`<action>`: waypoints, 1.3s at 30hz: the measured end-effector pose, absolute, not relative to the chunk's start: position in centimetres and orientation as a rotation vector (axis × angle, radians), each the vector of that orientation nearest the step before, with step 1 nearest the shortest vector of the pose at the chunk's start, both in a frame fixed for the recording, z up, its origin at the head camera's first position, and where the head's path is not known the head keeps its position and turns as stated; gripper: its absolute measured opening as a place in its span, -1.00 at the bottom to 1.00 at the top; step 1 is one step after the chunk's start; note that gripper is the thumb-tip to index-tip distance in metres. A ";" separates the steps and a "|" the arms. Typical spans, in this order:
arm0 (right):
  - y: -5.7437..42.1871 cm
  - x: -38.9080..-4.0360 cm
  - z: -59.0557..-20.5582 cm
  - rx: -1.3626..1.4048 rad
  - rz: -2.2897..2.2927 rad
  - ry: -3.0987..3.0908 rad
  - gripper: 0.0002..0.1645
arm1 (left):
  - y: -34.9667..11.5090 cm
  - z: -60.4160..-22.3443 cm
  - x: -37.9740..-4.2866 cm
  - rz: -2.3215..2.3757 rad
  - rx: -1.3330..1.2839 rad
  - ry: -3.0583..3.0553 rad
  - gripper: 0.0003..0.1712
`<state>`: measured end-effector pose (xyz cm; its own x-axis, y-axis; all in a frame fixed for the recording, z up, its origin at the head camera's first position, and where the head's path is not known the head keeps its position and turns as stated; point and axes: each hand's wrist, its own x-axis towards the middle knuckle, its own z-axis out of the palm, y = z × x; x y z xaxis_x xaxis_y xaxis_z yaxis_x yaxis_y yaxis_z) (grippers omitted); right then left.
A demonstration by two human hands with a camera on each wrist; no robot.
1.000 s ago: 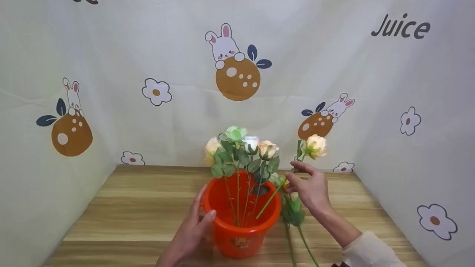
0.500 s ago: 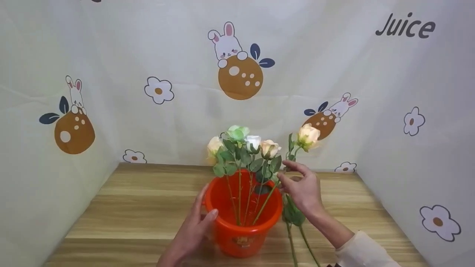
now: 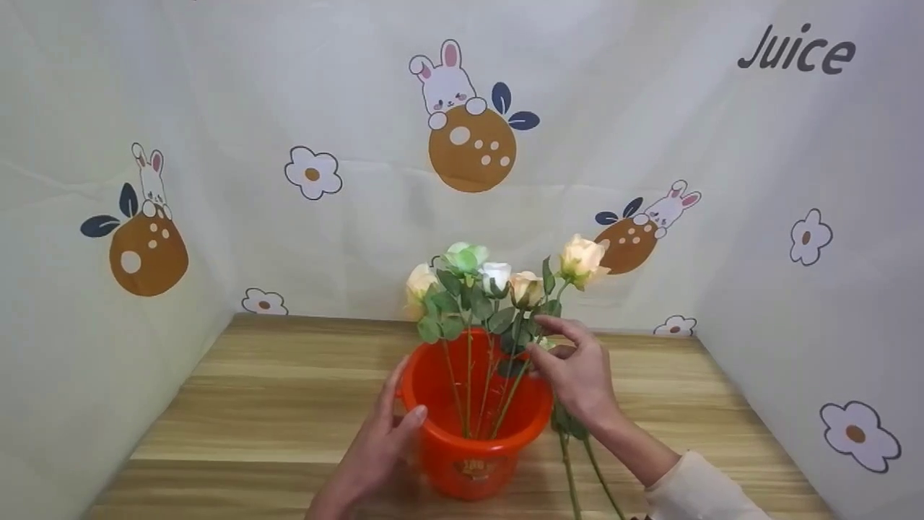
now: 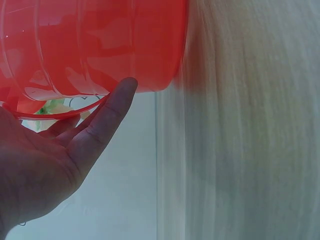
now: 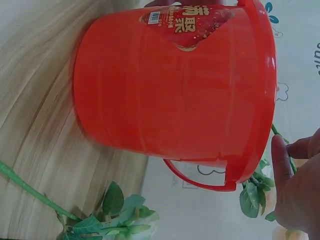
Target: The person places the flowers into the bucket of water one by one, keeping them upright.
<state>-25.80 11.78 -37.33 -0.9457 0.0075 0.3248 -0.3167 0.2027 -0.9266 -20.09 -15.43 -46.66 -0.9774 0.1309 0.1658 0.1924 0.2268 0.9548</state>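
An orange-red bucket stands upright on the table. My left hand steadies its left side, fingers long and straight; in the left wrist view the thumb lies along the wall beside the bucket's carrying handle. Above the right rim, my right hand pinches the stem of a pale peach rose between thumb and fingers. Its stem slants down into the bucket. Several artificial flowers lean inside: a cream rose, a green flower, a white rose and a peach rose.
More flower stems lie on the wooden table right of the bucket. A pale bloom with green leaves shows there in the right wrist view. Printed cloth walls in the back and both sides.
My right hand has moved left with the peach rose, bringing its bloom nearer the others and its stem deeper into the bucket. My left hand stays at the bucket. The head view shifts slightly.
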 end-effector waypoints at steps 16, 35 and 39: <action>9.9 -25.1 -37.8 0.447 1.778 -2.264 -0.56 | -15.4 -46.6 -20.1 -1.868 -0.306 -2.439 -0.13; 7.9 -24.6 -38.2 0.632 1.421 -2.397 -0.64 | -15.6 -46.7 -20.2 -1.906 -0.346 -2.426 -0.12; 7.6 -24.5 -38.2 0.650 1.357 -2.437 -0.64 | -15.6 -46.6 -20.1 -1.890 -0.365 -2.428 -0.12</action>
<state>-24.47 7.62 -38.19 -0.8607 -0.2489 0.4442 -0.5087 0.4587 -0.7286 -20.10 -15.62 -46.64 -0.9714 0.1579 0.1776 0.2109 0.2285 0.9504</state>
